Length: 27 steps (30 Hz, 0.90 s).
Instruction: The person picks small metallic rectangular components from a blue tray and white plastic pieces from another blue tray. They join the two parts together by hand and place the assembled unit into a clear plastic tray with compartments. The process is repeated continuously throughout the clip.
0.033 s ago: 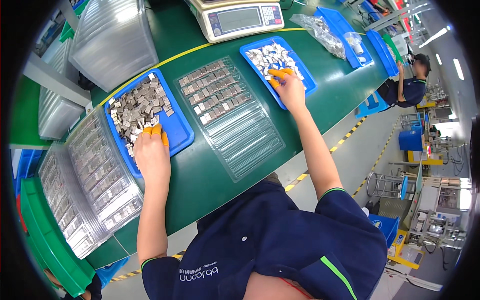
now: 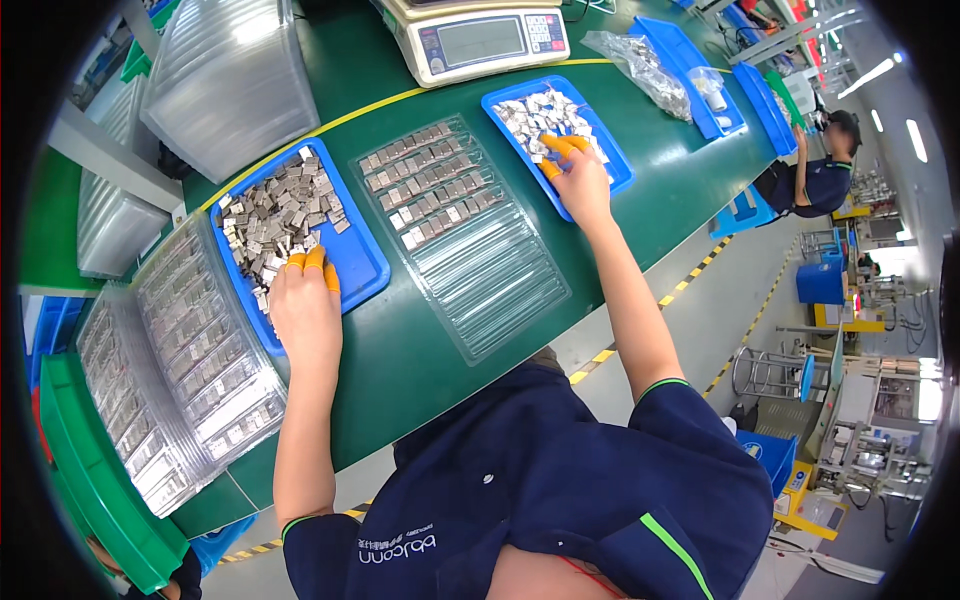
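Observation:
On the left, a blue tray [image 2: 362, 270] holds a heap of small grey metal pieces [image 2: 285, 205]. My left hand [image 2: 307, 305] reaches into its near part, the fingers in yellow finger cots bent down and slightly apart at the heap's edge. I see no piece gripped there, though the fingertips are partly hidden. Over a second blue tray [image 2: 620, 172], with small white pieces [image 2: 545, 112], is my right hand [image 2: 582, 182]. Its cotted thumb and fingers are apart and touch the pieces. Between the trays lies a clear plastic blister tray [image 2: 490, 290], its far rows filled with small metal pieces.
A weighing scale [image 2: 480, 40] stands at the back. Stacked clear trays [image 2: 230, 85] are at the far left, filled blister trays [image 2: 185, 350] nearer. A green bin [image 2: 110, 490] sits lower left. Plastic bag [image 2: 640, 75] and blue bins [image 2: 680, 70] lie far right. Another person [image 2: 825, 170] sits beyond.

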### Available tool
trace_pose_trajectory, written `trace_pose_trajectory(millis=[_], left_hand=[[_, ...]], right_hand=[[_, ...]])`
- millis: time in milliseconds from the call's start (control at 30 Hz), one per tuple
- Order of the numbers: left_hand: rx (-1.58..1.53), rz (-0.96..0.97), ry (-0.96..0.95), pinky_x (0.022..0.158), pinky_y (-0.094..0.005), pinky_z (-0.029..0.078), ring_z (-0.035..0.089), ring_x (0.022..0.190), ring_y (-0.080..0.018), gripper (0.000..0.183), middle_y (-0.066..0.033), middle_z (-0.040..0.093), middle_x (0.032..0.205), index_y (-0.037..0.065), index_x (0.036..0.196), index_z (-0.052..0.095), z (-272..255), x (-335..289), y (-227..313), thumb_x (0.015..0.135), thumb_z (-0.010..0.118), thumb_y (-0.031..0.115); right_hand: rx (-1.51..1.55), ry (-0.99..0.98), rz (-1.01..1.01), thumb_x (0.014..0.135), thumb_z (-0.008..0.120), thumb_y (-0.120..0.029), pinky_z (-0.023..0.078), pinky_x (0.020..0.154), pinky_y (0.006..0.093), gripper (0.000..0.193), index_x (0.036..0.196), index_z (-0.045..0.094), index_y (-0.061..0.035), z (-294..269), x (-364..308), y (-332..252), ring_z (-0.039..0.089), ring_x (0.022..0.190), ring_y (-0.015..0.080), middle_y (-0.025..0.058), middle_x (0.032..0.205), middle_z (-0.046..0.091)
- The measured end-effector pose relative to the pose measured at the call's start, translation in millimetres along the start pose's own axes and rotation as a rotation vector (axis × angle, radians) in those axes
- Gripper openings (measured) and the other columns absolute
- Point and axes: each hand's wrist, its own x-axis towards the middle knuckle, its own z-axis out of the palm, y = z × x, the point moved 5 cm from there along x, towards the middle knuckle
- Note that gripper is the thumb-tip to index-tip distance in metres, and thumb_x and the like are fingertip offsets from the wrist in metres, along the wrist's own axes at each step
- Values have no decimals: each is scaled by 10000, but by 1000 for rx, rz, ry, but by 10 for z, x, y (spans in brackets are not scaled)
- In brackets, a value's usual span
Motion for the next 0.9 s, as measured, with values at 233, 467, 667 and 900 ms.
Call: trace_pose_trajectory(millis=[233, 467, 667, 900], left_hand=[[-9, 15, 19, 719, -377, 474, 580, 768, -277, 205, -137, 604, 829, 35, 930, 660, 6, -25, -58, 734, 621, 80], [-243, -157, 9, 683, -343, 486, 607, 736, -251, 191, -121, 624, 788, 36, 887, 660, -197, -6, -62, 696, 662, 53], [-682, -445, 91, 629, -241, 479, 624, 642, -105, 167, -66, 649, 680, 13, 881, 643, -487, -174, 9, 724, 698, 21], [-1456, -729, 194, 650, -224, 488, 651, 824, -187, 302, -127, 639, 950, -28, 1113, 572, -204, -534, 218, 813, 605, -16]], right_hand=[[-42, 10, -520, 708, 651, -71, 466, 788, 332, 222, 920, 693, -122, -89, -35, -299, 566, 885, 229, 45, 912, 636], [79, 120, -293, 676, 667, -43, 475, 762, 340, 238, 902, 706, -108, -110, 36, 54, 597, 825, 250, 85, 916, 643], [111, 177, -161, 726, 683, -52, 475, 732, 303, 222, 947, 689, -63, -262, 176, 159, 619, 818, 245, 150, 901, 639], [368, 77, 39, 734, 706, -23, 486, 720, 248, 270, 990, 627, 11, -378, 230, 327, 627, 777, 143, 92, 852, 666]])
